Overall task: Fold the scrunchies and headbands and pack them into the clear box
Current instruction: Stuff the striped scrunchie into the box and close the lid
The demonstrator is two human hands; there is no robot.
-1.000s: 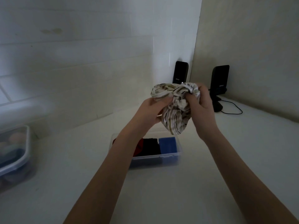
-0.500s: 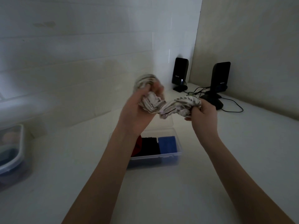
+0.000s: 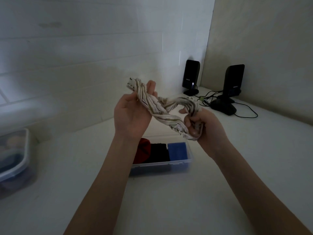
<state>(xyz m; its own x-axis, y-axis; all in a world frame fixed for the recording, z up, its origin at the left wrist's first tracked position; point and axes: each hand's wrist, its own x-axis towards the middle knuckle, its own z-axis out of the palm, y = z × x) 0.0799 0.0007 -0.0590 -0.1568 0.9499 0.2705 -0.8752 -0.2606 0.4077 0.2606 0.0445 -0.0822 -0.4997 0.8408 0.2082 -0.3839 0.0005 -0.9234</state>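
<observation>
A cream headband with olive stripes [image 3: 162, 112] is stretched and twisted in the air between both hands. My left hand [image 3: 132, 114] pinches its upper left end, palm toward me. My right hand [image 3: 203, 126] grips the bunched lower right end in a fist. Below them on the white table sits the clear box [image 3: 169, 164], holding a red piece [image 3: 144, 150], a black piece [image 3: 159, 152] and a blue folded piece [image 3: 177, 150] side by side. My left forearm covers the box's left end.
A lidded plastic container [image 3: 15, 155] with coloured items stands at the left edge. Two black speakers [image 3: 190, 77] [image 3: 232, 83] with cables [image 3: 243, 112] stand in the back right corner. Walls close the back and right sides.
The headband was bunched between both hands, then was pulled out lengthwise. My left hand moved up and left, my right hand down and right, so the band is now stretched and twisted.
</observation>
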